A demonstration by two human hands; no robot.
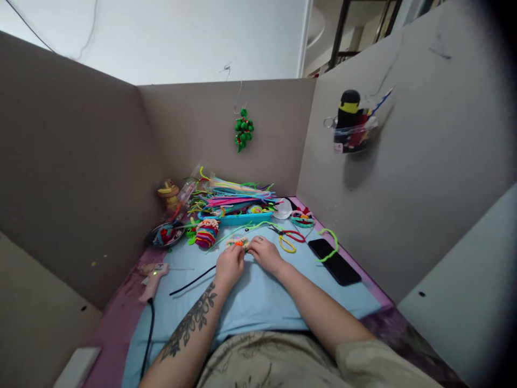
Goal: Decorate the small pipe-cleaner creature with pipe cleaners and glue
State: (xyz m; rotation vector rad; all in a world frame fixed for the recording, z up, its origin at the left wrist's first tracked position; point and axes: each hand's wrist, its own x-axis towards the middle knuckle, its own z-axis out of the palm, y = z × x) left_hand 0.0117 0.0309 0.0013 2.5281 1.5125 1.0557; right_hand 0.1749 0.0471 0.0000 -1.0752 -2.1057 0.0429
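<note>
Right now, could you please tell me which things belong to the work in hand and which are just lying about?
In hand: left hand, right hand, small orange piece held between them.
Lying about: scissors, phone, glue gun, black pipe cleaner, pipe-cleaner pile, green ornament on the wall.

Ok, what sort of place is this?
Probably a craft booth: grey partition panels wall in a table, with a heap of coloured pipe cleaners, a pink glue gun and scissors on it. The left hand and right hand finger a small orange piece.
</note>
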